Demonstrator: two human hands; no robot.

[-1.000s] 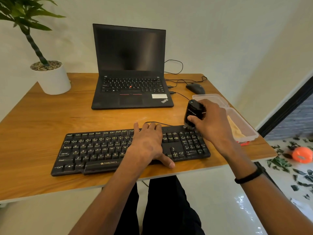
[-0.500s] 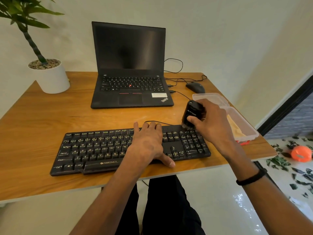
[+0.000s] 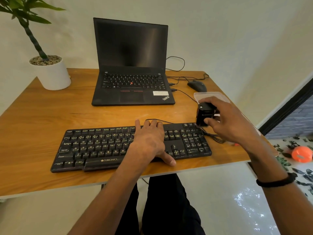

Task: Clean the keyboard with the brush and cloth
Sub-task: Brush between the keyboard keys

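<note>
A black Zebronics keyboard [image 3: 101, 146] lies along the near edge of the wooden desk [image 3: 50, 112]. My left hand [image 3: 149, 141] rests flat on its middle keys, fingers spread, pinning it down. My right hand [image 3: 227, 121] grips a stubby black brush [image 3: 204, 114] upright, its bristles over the keyboard's top right corner above the number pad. The cloth is hidden behind my right hand; in the earlier frames something yellowish lay in the plastic container.
A black laptop [image 3: 132, 68] stands open at the back. A mouse [image 3: 197, 86] and cables lie to its right. A clear plastic container [image 3: 210, 95] sits behind my right hand. A white plant pot [image 3: 52, 75] occupies the back left corner.
The brush has swept right and slightly back, from the keys left of the number pad to the keyboard's top right corner. My left hand has stayed put.
</note>
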